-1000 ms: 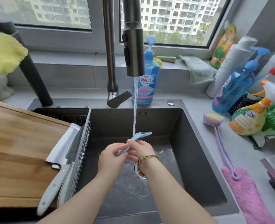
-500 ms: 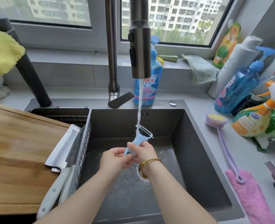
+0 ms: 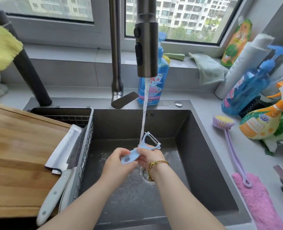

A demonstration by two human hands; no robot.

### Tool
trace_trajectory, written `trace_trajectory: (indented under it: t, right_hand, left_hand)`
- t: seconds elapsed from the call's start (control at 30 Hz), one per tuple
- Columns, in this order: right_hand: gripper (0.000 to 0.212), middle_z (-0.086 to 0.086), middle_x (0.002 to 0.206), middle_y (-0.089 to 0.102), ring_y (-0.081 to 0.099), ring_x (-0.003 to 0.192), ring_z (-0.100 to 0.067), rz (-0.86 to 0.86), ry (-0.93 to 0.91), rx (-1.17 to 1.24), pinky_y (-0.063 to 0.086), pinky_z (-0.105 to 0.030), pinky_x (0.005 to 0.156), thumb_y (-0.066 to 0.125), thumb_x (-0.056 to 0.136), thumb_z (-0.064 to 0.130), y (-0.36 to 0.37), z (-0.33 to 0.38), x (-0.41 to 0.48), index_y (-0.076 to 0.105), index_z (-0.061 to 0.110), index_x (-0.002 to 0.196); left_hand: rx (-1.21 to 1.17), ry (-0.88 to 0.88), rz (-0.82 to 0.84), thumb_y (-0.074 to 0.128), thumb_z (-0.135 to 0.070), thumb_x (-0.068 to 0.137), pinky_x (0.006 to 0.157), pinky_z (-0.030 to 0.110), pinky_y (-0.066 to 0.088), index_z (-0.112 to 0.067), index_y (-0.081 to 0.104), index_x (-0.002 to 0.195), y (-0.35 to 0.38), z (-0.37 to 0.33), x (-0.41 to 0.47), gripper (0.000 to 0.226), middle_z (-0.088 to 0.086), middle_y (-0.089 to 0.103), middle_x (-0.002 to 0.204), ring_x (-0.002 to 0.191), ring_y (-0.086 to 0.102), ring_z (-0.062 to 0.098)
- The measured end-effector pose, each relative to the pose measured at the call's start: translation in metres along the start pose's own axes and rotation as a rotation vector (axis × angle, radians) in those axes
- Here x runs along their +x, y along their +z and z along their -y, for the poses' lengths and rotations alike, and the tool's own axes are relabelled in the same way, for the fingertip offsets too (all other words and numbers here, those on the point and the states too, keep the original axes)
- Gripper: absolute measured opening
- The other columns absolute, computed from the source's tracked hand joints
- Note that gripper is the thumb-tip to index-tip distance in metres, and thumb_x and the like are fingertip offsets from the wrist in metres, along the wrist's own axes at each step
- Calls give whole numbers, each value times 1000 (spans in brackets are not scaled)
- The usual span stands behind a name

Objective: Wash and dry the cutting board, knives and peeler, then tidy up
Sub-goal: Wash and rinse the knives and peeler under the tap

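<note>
Peeler [image 3: 132,155] blade-up, left hand [image 3: 119,165] pinching handle end, right hand [image 3: 151,155] just above

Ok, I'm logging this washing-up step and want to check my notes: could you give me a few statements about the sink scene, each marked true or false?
1. Water runs from the faucet onto the peeler. True.
2. The left hand and the right hand both hold the peeler. True.
3. The knives lie inside the sink. False: they lie at the right edge of the cutting board, left of the basin.
4. The purple brush stands upright in the sink. False: it lies flat on the counter to the right of the sink, its handle end on the pink cloth.
</note>
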State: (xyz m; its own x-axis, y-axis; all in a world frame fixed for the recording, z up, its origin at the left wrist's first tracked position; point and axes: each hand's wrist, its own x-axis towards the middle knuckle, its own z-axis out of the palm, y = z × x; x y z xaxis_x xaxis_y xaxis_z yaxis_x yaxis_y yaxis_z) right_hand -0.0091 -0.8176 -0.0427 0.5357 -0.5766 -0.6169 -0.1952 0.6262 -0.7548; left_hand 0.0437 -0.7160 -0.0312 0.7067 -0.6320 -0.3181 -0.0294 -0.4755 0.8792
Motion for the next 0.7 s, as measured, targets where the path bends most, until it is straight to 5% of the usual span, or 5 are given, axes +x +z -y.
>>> trace_trajectory:
  t: [0.07,0.17,0.27,0.7]
  right_hand:
    - [18,-9,69,61,62,55,-15,37,-13,-38,54,-23,52,52,91,5,-1,-1,-5,56,11,74]
    - [29,-3,69,62,59,60,-14,26,-10,-178,49,-24,57,45,96,25,-1,-4,-10,59,15,72]
    - [42,0,67,59,51,59,-12,6,6,-321,39,-21,51,35,98,38,3,-6,-10,59,17,70]
    - [16,-1,56,58,48,38,-3,194,35,-256,40,-13,41,46,94,6,22,-17,-19,53,12,80]
  left_hand:
    - [-234,-117,84,61,-5,85,48,15,49,-19,54,86,-1,-2,-1,16,-3,62,67,54,57,6]
    - [-255,-208,174,55,-5,90,36,16,41,-3,61,81,-4,-2,-3,12,-2,56,42,33,47,5]
    - [-222,-234,132,56,-7,90,37,16,41,-4,62,78,-7,-1,-7,14,2,57,47,32,46,5]
    - [-59,-141,44,55,-9,89,45,19,46,-14,62,73,-31,26,-14,18,2,58,60,42,54,7]
